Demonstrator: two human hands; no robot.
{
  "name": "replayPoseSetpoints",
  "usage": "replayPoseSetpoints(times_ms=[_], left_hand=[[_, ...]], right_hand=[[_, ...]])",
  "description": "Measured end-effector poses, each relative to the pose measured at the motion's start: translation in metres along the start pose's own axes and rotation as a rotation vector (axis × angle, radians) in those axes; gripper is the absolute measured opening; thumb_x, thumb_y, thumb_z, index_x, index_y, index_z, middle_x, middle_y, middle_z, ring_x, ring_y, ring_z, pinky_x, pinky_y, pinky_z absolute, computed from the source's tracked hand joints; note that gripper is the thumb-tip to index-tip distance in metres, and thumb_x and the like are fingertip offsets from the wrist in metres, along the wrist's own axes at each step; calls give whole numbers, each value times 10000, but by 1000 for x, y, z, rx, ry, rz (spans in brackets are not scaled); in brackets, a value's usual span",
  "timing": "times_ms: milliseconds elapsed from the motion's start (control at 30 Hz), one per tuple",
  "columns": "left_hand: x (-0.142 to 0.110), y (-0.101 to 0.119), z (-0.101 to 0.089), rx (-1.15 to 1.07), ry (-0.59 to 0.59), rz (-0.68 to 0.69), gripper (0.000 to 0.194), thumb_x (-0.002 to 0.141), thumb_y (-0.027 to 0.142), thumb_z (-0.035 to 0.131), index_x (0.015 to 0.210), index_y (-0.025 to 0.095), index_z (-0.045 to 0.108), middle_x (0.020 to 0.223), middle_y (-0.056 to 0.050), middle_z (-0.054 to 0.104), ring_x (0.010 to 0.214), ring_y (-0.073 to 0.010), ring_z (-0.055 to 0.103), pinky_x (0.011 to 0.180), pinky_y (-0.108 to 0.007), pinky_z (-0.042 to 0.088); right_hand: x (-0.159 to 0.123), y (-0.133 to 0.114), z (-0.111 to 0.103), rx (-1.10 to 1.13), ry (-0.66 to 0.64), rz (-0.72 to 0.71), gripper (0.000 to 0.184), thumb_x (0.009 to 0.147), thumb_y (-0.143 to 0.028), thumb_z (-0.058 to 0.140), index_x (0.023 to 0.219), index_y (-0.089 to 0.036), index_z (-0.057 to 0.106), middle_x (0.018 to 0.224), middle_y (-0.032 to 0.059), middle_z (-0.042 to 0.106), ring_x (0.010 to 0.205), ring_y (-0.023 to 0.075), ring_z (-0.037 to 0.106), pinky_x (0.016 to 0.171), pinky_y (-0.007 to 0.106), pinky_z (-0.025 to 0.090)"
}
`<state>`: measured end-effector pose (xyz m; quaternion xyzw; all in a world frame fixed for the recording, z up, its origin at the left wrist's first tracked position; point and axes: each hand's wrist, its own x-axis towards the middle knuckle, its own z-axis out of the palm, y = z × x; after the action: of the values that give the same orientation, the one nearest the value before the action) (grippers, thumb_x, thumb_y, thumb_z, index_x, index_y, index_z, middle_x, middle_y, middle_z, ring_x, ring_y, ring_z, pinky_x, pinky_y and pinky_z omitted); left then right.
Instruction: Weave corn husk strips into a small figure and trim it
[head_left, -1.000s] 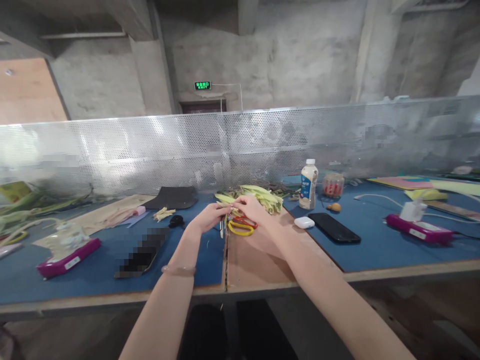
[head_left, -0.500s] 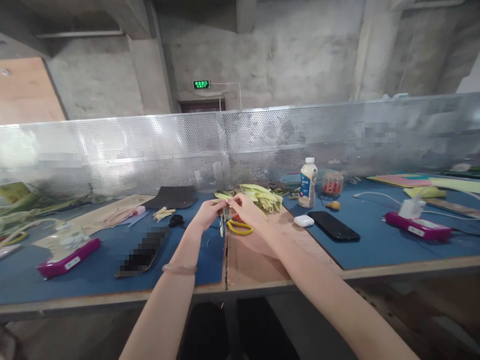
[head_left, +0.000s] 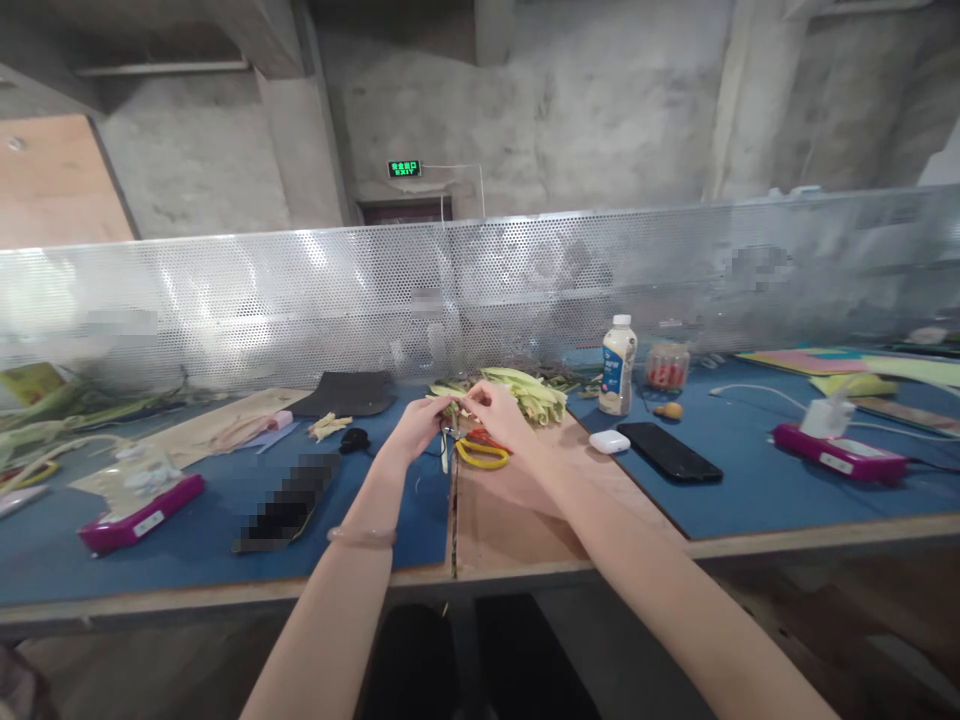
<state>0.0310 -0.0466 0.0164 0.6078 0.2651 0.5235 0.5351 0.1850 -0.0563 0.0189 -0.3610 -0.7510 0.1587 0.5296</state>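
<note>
My left hand and my right hand meet over the middle of the table, both with fingers pinched together. Between the fingertips is something small and greenish, too small to name. Just behind the hands lies a heap of pale green leafy strips, some reaching left past the fingers. Below my right hand, the yellow looped handle of a pair of scissors rests on the bare wooden strip, with a bit of red beside it. A bracelet circles my left wrist.
To the right stand a bottle and a jar, near a white case and a black phone. Purple power strips lie at both sides. A dark sheet is behind left; a perforated metal screen closes off the back.
The fingers of my right hand have lifted and shifted slightly right, opening a small gap from my left fingertips. My left hand stays nearly in place.
</note>
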Motion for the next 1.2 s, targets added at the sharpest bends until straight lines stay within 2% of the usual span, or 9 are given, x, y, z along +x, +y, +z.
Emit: replayPoseSetpoints(times_ms=[400,667,867,1033,1200], left_hand=[[-5,0,-6,34,-112,-60,213,851,248,540,1018,120,569,1005,-67,601,852,-174,599,730,-360,511],[-5,-2,-5,76,-159,-28,202,849,247,542,1003,120,574,996,-64,604,848,-172,598,728,-358,510],[-3,-5,-6,110,-171,-7,196,850,251,541,992,120,576,988,-61,606,841,-169,599,725,-356,510],[-3,-5,-6,123,-174,2,200,849,250,542,1000,122,574,1001,-63,602,852,-173,596,732,-362,508],[-5,-3,-5,120,-183,4,198,848,249,543,996,121,575,994,-62,603,854,-174,597,734,-363,508]], right_hand=[[-6,-31,-24,-82,-103,97,158,845,-254,554,806,-102,571,724,-6,565,655,95,546,640,263,473],[-10,-42,-28,-70,-122,159,129,844,-230,554,852,-103,573,752,-1,567,660,93,542,626,254,473],[-7,-39,-24,7,-107,185,102,842,-192,549,890,-103,562,812,10,568,690,96,545,630,251,477],[-8,-39,-26,117,-170,212,125,863,-211,525,909,-101,562,778,4,567,658,89,546,614,244,480],[-12,-47,-33,162,-220,234,121,860,-211,530,838,-97,564,753,-2,565,644,83,542,610,238,478]])
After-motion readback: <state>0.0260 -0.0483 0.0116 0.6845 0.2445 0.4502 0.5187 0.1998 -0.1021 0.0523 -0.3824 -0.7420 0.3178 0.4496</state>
